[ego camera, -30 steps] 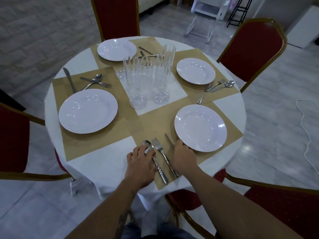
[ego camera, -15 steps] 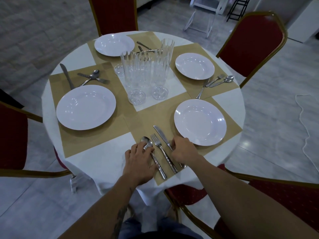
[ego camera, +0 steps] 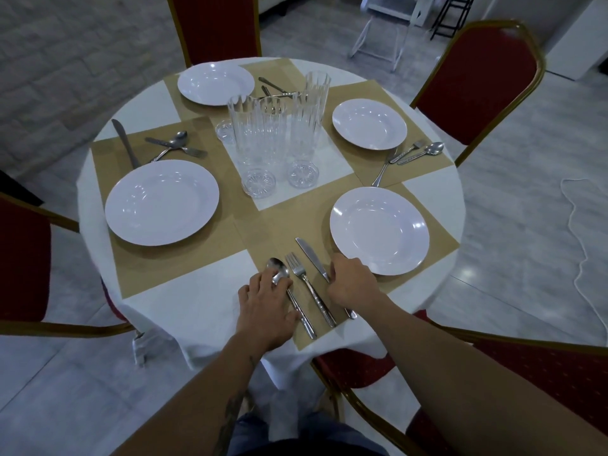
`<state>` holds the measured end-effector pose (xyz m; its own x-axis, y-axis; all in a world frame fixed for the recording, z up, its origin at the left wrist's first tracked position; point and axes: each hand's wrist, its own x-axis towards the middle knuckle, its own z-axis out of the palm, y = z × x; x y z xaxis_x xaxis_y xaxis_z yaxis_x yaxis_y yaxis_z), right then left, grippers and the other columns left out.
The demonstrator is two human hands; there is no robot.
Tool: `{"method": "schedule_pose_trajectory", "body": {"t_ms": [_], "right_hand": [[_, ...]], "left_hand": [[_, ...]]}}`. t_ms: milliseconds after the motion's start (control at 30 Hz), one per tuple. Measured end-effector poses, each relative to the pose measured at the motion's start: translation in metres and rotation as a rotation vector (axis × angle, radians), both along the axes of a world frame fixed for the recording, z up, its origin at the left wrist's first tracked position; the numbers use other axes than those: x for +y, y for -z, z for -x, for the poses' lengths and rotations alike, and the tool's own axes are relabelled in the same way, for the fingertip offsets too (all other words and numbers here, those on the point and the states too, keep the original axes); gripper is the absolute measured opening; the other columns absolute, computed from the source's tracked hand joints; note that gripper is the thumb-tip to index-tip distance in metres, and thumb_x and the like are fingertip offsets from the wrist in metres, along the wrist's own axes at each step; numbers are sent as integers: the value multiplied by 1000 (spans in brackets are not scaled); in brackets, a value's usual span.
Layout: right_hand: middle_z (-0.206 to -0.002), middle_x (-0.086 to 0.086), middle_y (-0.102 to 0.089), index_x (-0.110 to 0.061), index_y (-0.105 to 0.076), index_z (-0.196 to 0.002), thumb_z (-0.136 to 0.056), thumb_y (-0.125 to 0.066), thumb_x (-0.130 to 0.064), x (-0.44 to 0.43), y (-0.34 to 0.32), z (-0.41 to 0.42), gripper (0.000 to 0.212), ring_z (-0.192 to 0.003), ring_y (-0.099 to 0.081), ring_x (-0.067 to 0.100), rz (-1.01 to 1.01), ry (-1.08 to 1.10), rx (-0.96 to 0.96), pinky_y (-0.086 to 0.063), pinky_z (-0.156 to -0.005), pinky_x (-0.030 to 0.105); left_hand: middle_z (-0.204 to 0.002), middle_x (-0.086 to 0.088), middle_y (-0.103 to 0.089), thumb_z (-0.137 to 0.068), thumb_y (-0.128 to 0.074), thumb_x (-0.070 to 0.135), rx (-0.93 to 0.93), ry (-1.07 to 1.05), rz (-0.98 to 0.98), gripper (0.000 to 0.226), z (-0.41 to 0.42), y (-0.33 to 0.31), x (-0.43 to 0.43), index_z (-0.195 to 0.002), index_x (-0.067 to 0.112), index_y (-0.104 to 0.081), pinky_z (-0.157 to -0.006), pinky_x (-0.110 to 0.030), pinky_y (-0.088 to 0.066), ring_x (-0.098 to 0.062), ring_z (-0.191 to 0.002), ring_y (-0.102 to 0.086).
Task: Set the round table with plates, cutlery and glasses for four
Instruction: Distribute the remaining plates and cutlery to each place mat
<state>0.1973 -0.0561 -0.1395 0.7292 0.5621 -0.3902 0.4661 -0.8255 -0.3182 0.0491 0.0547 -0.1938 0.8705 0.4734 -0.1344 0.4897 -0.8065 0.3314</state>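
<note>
On the round white-clothed table [ego camera: 197,311] stand white plates, one on each tan placemat: near right plate [ego camera: 378,230], left plate [ego camera: 161,202], far plate [ego camera: 215,83], far right plate [ego camera: 368,125]. Several tall ribbed glasses [ego camera: 273,139] cluster at the centre. Left of the near plate lie a spoon [ego camera: 278,269], a fork [ego camera: 301,274] and a knife [ego camera: 309,255], side by side. My left hand [ego camera: 266,307] lies over the spoon's neck, fingers on it. My right hand [ego camera: 353,283] is curled over the knife's handle, touching the near plate's rim.
Cutlery lies loose by the left plate [ego camera: 171,146], by the far plate [ego camera: 273,88] and by the far right plate [ego camera: 411,154]. Red padded chairs [ego camera: 477,83] with gold frames ring the table. A white cord [ego camera: 582,232] trails on the tiled floor at right.
The knife, hidden under my right hand a second ago, now lies beside the fork with its blade showing. My left hand stays on the spoon. The view has shifted slightly.
</note>
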Motion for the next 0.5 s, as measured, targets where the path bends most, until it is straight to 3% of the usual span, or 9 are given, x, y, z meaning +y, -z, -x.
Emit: {"method": "schedule_pose_trajectory", "body": {"t_ms": [100,233,367,500], "right_hand": [[-86,2,-56,-13,-54,-107,-87,-60,-17,7,1,9,21,-84,-61,25,-52,-20,-31,-49,-72,33],[-80,0,-53,-16,-52,-127,-84,-60,-7,12,4,25,44,-75,-54,23,-91,-104,-29,-43,-67,30],[-80,1,-52,-14,-48,-101,-84,-57,-7,12,17,35,21,-75,-54,23,-64,-102,-22,-47,-66,32],[-84,1,-56,-13,-50,-107,-82,-61,-8,11,16,31,27,-76,-56,22,-107,-76,-18,-48,-66,32]], "left_hand": [[-148,0,-32,-79,-56,53,7,-1,-5,60,0,-1,-1,-133,29,-46,-109,-43,-28,-24,-135,-28],[-149,-1,-31,-79,-56,52,5,14,-7,60,3,-1,-1,-133,28,-46,-109,-43,-28,-25,-136,-28],[-147,-2,-35,-79,-56,52,6,21,-7,60,4,-1,1,-132,27,-47,-109,-43,-29,-25,-135,-30],[-146,-1,-35,-78,-56,53,-7,20,-7,60,5,0,2,-131,27,-48,-108,-43,-29,-24,-134,-30]]}}
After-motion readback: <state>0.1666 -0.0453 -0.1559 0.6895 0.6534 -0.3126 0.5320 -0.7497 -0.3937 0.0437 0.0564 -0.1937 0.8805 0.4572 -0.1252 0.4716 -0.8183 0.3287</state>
